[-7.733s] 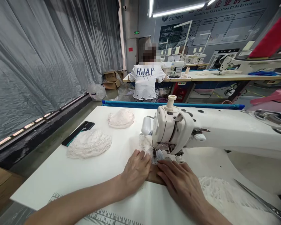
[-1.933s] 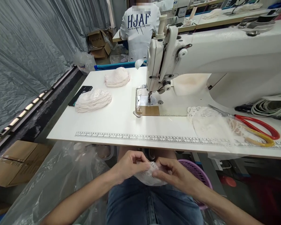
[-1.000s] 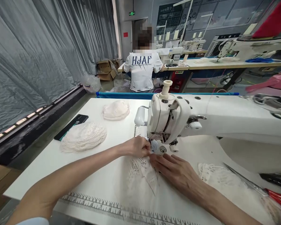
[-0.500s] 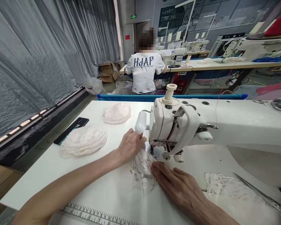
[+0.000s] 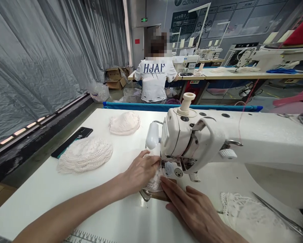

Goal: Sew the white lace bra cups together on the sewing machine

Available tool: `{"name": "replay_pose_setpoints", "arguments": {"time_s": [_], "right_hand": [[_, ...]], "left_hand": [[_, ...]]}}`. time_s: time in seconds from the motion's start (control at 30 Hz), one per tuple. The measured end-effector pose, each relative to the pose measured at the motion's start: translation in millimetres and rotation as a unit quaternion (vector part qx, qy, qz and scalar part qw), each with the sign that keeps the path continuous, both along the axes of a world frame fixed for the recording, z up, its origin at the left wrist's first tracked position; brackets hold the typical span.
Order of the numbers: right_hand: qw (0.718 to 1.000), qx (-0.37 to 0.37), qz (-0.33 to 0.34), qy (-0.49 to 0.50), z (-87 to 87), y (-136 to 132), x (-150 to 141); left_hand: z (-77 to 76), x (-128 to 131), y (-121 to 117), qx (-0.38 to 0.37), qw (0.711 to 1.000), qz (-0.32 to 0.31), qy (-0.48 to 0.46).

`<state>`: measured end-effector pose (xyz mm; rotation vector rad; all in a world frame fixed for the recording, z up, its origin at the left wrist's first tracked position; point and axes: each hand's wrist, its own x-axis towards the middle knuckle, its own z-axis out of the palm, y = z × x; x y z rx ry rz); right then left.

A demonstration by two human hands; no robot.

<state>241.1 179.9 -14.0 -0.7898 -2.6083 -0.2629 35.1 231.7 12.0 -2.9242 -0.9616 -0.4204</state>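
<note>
A small white lace piece [image 5: 154, 182] lies bunched on the table just left of the needle of the white sewing machine [image 5: 217, 141]. My left hand [image 5: 138, 172] rests on it, fingers curled and pressing it toward the presser foot. My right hand [image 5: 189, 207] lies flat in front of the needle, its fingertips touching the near edge of the lace.
A stack of white lace pieces [image 5: 85, 158] and a pinkish lace pile [image 5: 124, 122] sit on the left of the white table [image 5: 52, 192], beside a black phone [image 5: 71, 141]. More lace [image 5: 249, 216] lies at the right. A person in a white shirt [image 5: 155, 81] works at a far table.
The lace piece came up from my lap onto the table and was pushed to the needle. Both hands closed in on it; the lace is now bunched tighter beside the presser foot.
</note>
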Motion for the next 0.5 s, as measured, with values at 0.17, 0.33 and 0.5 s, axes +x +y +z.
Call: {"name": "replay_pose_setpoints", "arguments": {"time_s": [0.17, 0.33, 0.5], "right_hand": [[1.000, -0.014, -0.002, -0.006, -3.1, 1, 0], [0.999, -0.036, 0.001, 0.001, -4.5, -2, 3], [0.999, -0.036, -0.002, 0.024, 1.5, -6, 5]], "left_hand": [[-1.4, -1, 9, -0.018, 0.999, -0.006, -0.028], [0.9, -3, -2, -0.019, 0.999, -0.005, -0.034], [-0.2, -1, -23, -0.046, 0.997, -0.025, -0.049]]}}
